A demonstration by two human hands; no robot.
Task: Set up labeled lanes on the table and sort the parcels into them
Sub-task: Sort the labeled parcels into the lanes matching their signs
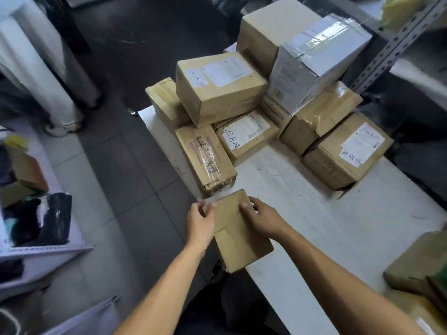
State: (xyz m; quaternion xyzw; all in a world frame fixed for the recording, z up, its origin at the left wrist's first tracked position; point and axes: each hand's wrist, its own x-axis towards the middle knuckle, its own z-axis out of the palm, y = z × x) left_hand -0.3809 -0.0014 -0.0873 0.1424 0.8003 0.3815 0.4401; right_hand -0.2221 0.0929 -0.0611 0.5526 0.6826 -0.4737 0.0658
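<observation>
— What did the hands have hold of?

— A small brown cardboard parcel [238, 232] lay at the near left edge of the white desk [338, 226], one corner hanging over the edge. The left hand [200, 222] gripped its left side, fingers curled round the far left corner. The right hand [262, 217] rested on top, its fingers bent over the far edge, grasping the parcel.

— And where were the other parcels?

— Piled at the far end of the desk. Just beyond the held parcel, a long brown parcel wrapped in clear tape [205, 160] lay along the left edge. To its right sat a parcel with a white handwritten label [246, 136]. Stacked above those was a larger labelled box [219, 88], with a crumpled taped parcel [164, 102] to its left. Farther back stood a tall plain carton [268, 32] and, to its right, a white box sealed with shiny tape [314, 59]. On the right side were a creased brown parcel [319, 117] and, nearer, a box with a shipping sticker and handwritten label [346, 151].

— Anything else nearby?

— More cardboard [418, 269] at the near right edge of the desk, a grey metal shelf upright [396, 44] at far right, and a grey tiled floor [101, 194] on the left.
</observation>
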